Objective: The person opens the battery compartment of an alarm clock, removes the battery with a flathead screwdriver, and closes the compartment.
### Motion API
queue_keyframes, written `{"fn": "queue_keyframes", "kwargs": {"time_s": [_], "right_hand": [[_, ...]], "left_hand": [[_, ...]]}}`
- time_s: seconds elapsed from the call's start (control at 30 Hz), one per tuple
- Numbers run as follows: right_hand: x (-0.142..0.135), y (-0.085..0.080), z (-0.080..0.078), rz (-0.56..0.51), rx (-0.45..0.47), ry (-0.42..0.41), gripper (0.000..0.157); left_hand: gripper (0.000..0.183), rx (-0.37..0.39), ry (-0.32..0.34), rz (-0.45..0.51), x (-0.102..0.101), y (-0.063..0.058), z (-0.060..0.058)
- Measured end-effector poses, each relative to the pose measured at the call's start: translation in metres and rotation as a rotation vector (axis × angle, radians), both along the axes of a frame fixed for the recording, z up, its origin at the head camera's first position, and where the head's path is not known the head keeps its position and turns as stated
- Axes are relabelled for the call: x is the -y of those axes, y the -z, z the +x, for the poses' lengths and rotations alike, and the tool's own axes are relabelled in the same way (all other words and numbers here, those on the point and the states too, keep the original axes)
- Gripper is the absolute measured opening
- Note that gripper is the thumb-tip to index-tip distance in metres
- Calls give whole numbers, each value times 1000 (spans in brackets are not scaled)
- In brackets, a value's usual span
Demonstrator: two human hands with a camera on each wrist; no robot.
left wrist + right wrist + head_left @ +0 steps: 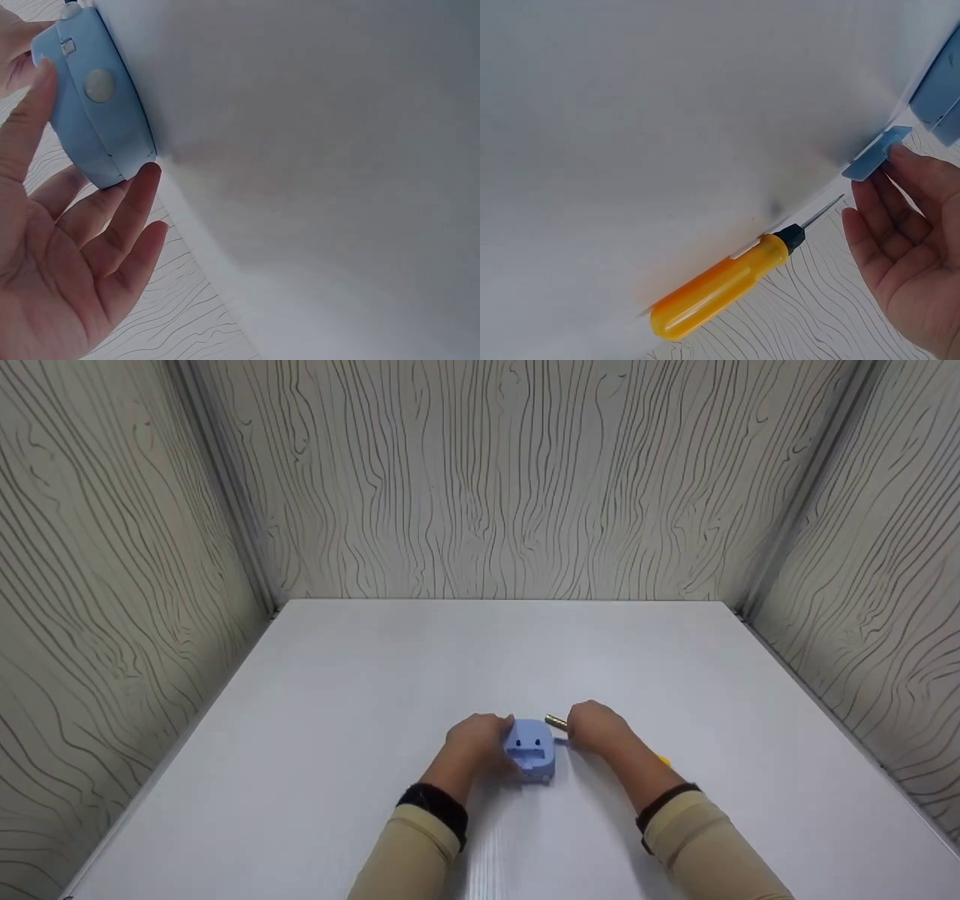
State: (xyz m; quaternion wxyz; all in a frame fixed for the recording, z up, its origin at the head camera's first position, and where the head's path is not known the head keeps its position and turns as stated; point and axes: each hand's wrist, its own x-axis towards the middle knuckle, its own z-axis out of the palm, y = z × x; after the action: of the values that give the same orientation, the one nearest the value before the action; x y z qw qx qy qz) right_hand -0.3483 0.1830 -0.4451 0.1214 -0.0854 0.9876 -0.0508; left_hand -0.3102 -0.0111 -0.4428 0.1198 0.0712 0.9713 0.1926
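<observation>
My left hand grips a light blue plastic device on the table, with the thumb on one side and fingers at the other. A recessed opening and two dark dots show on the device's face; a round pale button is on its side in the left wrist view. My right hand pinches a small flat blue plastic piece, like a cover, just right of the device. By the right knuckles lies a gold-and-dark cylinder, which looks like a battery, partly hidden.
A screwdriver with a yellow handle lies on the white table beside the right hand; the right forearm mostly hides it in the head view. Wood-patterned panels enclose the table at the back and both sides.
</observation>
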Motion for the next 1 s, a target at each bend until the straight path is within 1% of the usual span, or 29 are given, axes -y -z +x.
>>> {"fn": "queue_keyframes", "kwargs": {"time_s": [0.1, 0.2, 0.27, 0.37, 0.53, 0.8, 0.93, 1.0], "right_hand": [[1, -1, 0, 34, -27, -9, 8], [0, -4, 0, 53, -50, -18, 4], [0, -6, 1, 64, -65, -30, 6], [-1, -12, 2, 48, -71, -37, 10], [1, -22, 3, 1, -58, -42, 10], [11, -39, 10, -7, -99, -105, 12], [16, -43, 14, -9, -135, -141, 17], [19, -45, 16, -9, -147, -158, 18]], "left_hand": [[92, -11, -3, -2, 0, 1, 0], [92, -2, -21, 24, 0, 2, 0], [92, 7, -27, 36, -1, 2, 0], [92, 14, -27, 41, -1, 2, 0], [92, 20, -24, 41, -1, 2, -2], [91, 34, -41, 72, -1, 1, -1], [92, 28, -37, 73, 0, 1, -1], [92, 28, -41, 77, 0, 2, -2]]}}
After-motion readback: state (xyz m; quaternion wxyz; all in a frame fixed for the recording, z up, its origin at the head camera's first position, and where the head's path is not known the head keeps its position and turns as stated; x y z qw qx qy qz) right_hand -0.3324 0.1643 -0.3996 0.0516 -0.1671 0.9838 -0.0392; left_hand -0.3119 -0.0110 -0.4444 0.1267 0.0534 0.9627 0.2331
